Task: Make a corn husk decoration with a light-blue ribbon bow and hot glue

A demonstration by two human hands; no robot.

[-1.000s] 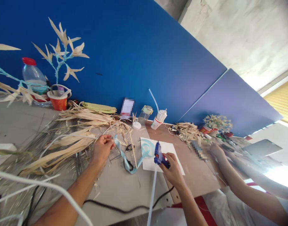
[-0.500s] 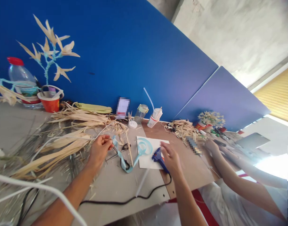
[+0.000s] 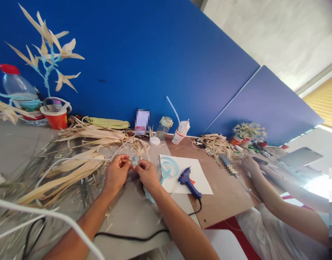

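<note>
Head view: left hand (image 3: 116, 174) and right hand (image 3: 147, 174) sat fingertip to fingertip on the table, both pinched on one end of a light-blue ribbon (image 3: 135, 161), its length trailing rightward to a loop on the white sheet (image 3: 204, 182) beside the glue gun (image 3: 187, 179).

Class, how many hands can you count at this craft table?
3. The wearer's left hand and right hand meet at the light-blue ribbon, centre; a co-worker's hand lies at the right. Their other hand may be hidden.
</note>
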